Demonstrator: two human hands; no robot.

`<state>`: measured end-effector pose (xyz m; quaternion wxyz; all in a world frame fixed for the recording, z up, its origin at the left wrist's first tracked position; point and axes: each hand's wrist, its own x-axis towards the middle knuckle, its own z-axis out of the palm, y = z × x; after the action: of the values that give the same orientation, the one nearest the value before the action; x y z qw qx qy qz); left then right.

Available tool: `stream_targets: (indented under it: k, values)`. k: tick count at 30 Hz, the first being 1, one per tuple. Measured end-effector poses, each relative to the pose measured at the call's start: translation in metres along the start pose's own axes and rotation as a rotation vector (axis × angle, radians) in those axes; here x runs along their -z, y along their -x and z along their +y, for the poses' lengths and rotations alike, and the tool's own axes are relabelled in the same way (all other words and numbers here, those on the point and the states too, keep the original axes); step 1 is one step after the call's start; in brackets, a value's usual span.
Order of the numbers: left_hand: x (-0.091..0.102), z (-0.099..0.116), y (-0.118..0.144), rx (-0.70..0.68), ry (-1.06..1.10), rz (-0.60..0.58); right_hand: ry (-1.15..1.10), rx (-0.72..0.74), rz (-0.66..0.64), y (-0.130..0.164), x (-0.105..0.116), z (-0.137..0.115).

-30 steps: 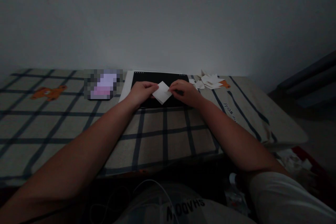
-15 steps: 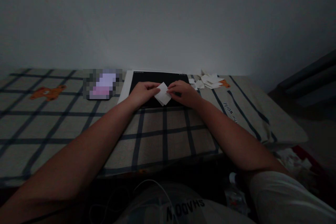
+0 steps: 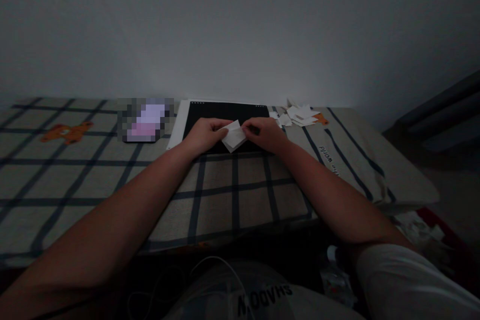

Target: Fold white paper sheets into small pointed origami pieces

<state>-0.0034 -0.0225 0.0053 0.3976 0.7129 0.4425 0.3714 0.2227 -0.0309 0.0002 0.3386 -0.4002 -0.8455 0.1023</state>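
Observation:
A small folded piece of white paper (image 3: 233, 137) is held between my two hands, its corners pointing up and down like a diamond. My left hand (image 3: 206, 134) pinches its left corner between thumb and fingers. At the right corner, my right hand (image 3: 265, 132) has thumb and forefinger closed on the paper's edge. Beneath both hands lies a flat black panel (image 3: 228, 110) with a white sheet (image 3: 176, 127) showing along its left side. Fingertips behind the paper are hidden.
Several folded white paper pieces (image 3: 300, 115) lie heaped right of the panel. A phone (image 3: 144, 122) with a blurred screen rests to the left. The checked cloth (image 3: 232, 185) covers the table against the wall. Below stand a plastic bottle (image 3: 336, 275) and a white cable (image 3: 221, 260).
The paper has turned slightly and its right corner is tilted in my right fingers. My right hand has shifted a little to the right; the left stays nearly in place.

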Motion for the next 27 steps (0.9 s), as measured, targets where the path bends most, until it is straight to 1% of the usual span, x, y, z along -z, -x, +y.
stream_targets:
  k: [7, 10, 16, 21, 27]
  values:
    - [0.0, 0.004, 0.001, 0.026, -0.024, -0.012, -0.157, -0.2, 0.119, -0.002, -0.002, -0.004]
    - [0.0, 0.003, 0.001, 0.021, -0.016, -0.019, -0.221, -0.276, 0.156, -0.003, -0.004, -0.004]
    - [-0.001, -0.003, 0.0, 0.0, -0.003, -0.03, -0.342, -0.43, 0.158, -0.004, -0.006, -0.001]
    - [0.0, -0.004, -0.001, -0.002, -0.046, -0.036, -0.519, -0.484, 0.14, -0.004, -0.009, 0.003]
    - [0.002, -0.005, -0.002, 0.001, -0.039, -0.036, -0.57, -0.528, 0.125, -0.004, -0.011, 0.003]
